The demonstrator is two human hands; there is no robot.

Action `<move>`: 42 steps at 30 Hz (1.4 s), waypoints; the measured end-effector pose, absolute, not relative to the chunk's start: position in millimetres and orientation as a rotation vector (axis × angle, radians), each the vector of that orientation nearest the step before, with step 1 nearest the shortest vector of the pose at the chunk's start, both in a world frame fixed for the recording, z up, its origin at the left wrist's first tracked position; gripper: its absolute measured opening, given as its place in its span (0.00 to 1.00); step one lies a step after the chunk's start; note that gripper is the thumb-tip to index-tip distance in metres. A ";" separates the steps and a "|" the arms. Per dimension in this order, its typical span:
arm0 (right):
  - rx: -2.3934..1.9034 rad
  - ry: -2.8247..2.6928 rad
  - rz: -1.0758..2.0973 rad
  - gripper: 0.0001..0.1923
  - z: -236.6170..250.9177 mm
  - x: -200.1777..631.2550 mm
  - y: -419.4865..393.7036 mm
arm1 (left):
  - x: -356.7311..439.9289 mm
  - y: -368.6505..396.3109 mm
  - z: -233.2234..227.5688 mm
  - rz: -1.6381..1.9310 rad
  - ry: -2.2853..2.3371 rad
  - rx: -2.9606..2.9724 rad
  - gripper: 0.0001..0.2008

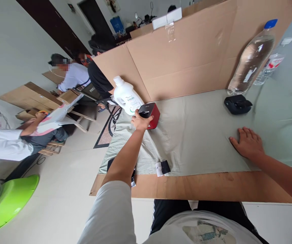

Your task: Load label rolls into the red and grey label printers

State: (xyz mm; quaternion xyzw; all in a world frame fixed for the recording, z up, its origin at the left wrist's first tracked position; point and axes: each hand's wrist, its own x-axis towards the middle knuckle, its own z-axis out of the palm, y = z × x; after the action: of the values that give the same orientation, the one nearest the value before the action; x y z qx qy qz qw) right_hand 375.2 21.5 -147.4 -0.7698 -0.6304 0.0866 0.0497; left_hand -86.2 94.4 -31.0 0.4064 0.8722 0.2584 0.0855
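My left hand (pixel 140 121) reaches far out and grips a small red and black box-shaped device (pixel 151 114) at the table's far left. A white plastic jug (pixel 127 96) stands just behind it. My right hand (pixel 249 143) lies flat, palm down, on the pale green cloth (pixel 199 135) that covers the table, holding nothing. A black device (pixel 237 104) sits farther back on the right, in front of a large clear water bottle (pixel 252 57) with a blue cap.
A cardboard wall (pixel 186 54) stands along the table's far edge. A small black and white item (pixel 162 167) and a dark object (pixel 133 174) lie near the front edge. Several people sit on the left. A green basin (pixel 8 201) rests on the floor.
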 end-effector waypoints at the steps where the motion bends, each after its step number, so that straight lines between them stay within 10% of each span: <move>1: -2.347 -1.897 0.290 0.37 -144.8 372.9 21.9 | -75.1 82.2 -29.0 0.823 2.546 1.290 0.50; 10: -1.270 -1.488 0.707 0.36 -105.5 258.9 30.6 | 51.8 -39.4 -33.4 1.163 1.947 1.773 0.53; 22: -0.978 -1.332 1.270 0.30 -126.6 236.9 41.3 | 121.9 -131.8 -99.6 1.203 1.932 1.705 0.36; 32: -1.037 -1.422 1.239 0.31 -129.7 245.7 38.5 | 99.9 -138.9 -125.8 1.317 1.735 1.893 0.35; 42: -0.791 -2.054 0.394 0.15 -84.0 265.4 -40.7 | 38.7 -90.0 -105.8 1.373 1.343 1.279 0.24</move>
State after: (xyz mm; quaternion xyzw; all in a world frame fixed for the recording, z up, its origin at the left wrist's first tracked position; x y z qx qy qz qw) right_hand 265.4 -40.7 -84.0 -0.3181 -0.8261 0.1583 0.4375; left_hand 38.7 -90.0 -105.8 0.5069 0.5322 0.5440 0.4049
